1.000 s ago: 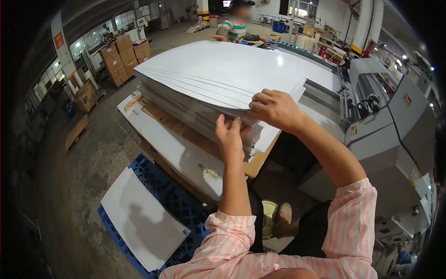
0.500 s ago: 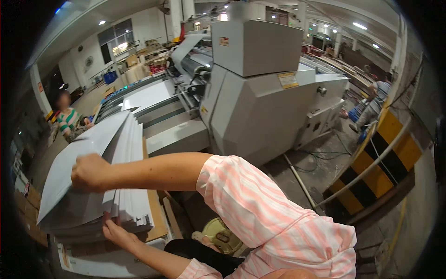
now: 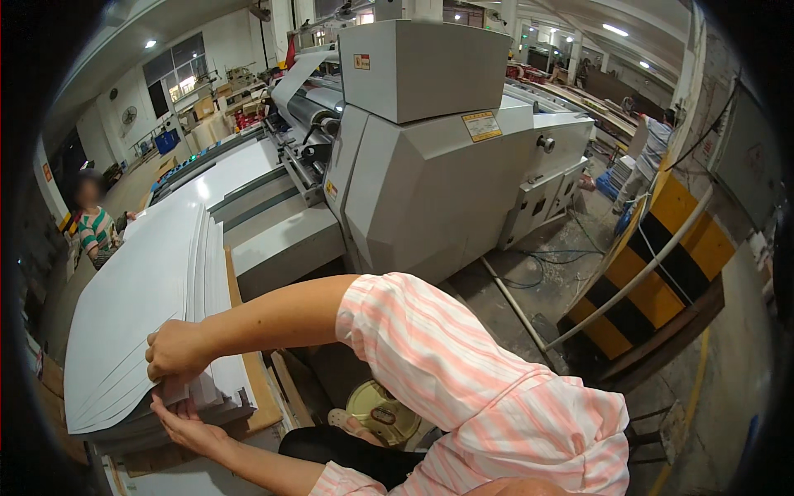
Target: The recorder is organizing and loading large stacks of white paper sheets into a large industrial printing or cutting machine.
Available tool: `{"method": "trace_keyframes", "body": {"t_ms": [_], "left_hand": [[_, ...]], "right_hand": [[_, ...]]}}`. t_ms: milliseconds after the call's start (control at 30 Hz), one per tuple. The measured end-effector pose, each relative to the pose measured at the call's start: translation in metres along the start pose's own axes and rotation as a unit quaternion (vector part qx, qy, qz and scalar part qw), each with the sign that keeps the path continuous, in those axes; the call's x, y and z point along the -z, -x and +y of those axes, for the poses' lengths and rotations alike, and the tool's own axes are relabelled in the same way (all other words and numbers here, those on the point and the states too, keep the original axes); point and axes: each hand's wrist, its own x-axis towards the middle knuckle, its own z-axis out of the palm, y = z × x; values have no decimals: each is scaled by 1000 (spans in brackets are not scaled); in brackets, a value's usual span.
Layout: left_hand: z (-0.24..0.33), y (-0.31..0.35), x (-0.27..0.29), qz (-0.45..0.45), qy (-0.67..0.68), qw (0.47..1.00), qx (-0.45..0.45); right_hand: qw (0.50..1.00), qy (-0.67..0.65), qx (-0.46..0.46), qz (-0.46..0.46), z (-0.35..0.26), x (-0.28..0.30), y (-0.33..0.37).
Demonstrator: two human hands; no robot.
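A tall stack of large white paper sheets [image 3: 136, 306] lies at the left, its upper sheets fanned apart along the near right corner. My right hand [image 3: 178, 351] reaches across from above, its fingers closed on the edges of several sheets at that corner. Just below it, my left hand [image 3: 194, 430] is turned palm up with fingers apart. Its fingertips touch the sheet edges at the stack's near side. The lower layers behind the left hand are partly hidden. Brown board [image 3: 262, 393] shows along the stack's right side.
A big grey machine [image 3: 430, 182] with rollers [image 3: 318, 116] stands beyond the stack. A person in a striped top [image 3: 98, 231] is at the far left, another [image 3: 649, 153] at the far right. A yellow-black striped panel [image 3: 653, 277] and a round yellowish stool-like lid [image 3: 382, 412] are nearby.
My right hand has come down and slightly right, and the lifted top sheets now lie flatter. The left hand has shifted left and down, its fingers opening out. The view has turned slightly.
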Motion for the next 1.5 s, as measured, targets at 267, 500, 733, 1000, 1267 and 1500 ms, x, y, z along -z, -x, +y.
{"method": "trace_keyframes", "body": {"t_ms": [267, 500, 733, 1000, 1267, 1500], "left_hand": [[-25, -21, 13, -42, -106, 993, -37], [-17, -13, 13, -47, 19, 999, -16], [-14, -13, 19, 33, 85, 996, -18], [-22, -18, 19, -33, 123, 992, -16], [-28, -22, 18, -20, 111, 994, -3], [-33, -30, 20, -18, 69, 997, 10]], "right_hand": [[979, 114, -119, 123, 8, 24, -59], [987, 98, -84, -96, 0, -7, -1], [987, 128, 94, -22, -17, -4, -1], [985, 107, -106, -84, -19, -9, -1], [967, -9, -206, -150, -22, 3, -18], [921, -104, -340, -155, -18, 5, -29]]}}
